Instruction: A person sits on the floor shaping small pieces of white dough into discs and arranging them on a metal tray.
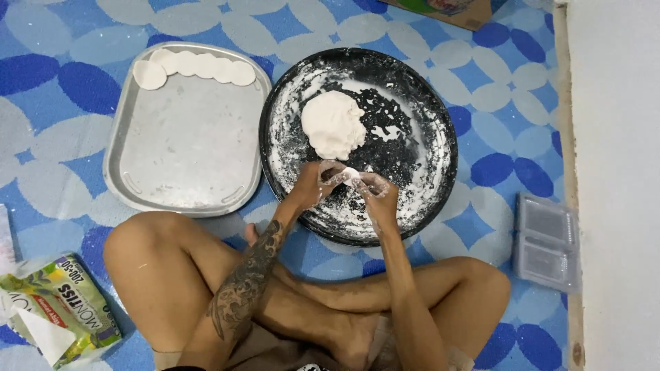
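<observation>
While left hand [317, 184] and right hand [377, 194] pinch small dough piece [349, 174] over floured black pan [440, 117], I read step as shaping disc; next needs flattening, then spot on metal tray [185, 148] beside disc row [194, 66].

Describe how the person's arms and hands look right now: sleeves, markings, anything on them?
Both arms are bare, with no sleeves, gloves, watch or rings visible. The left arm carries a large dark tattoo along the forearm, reaching near the wrist. The right arm shows no markings. The left hand and right hand are dusted with white flour, thickest on the fingers.
</observation>
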